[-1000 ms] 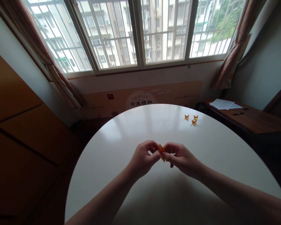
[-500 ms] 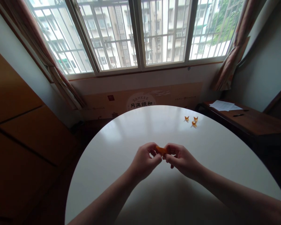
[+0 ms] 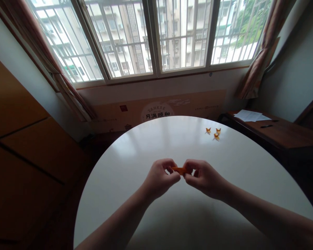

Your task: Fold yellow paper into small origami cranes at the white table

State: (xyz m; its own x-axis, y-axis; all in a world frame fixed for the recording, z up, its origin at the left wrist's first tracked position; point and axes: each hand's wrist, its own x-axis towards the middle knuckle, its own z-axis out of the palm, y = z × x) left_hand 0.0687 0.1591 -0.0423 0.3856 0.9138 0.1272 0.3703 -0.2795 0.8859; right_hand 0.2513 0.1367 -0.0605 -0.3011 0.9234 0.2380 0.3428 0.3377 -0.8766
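Note:
Between my two hands is a small piece of orange folded paper, held above the white table. My left hand pinches its left end between thumb and fingers. From the other side, my right hand grips the right end, thumb toward me. Fingers cover both ends of the paper, so its full shape is hidden. Farther off on the tabletop stand three small orange folded-paper birds, a left one, a right one and a nearer one.
The round tabletop spans most of the lower view. Beyond its right edge is a brown wooden desk with white papers and a dark slim object. A wooden cabinet stands at left, and a barred window lies ahead.
The orange paper has turned from slanting to nearly level between my fingers. The fingers of my right hand have curled in closer. The paper birds have stayed put.

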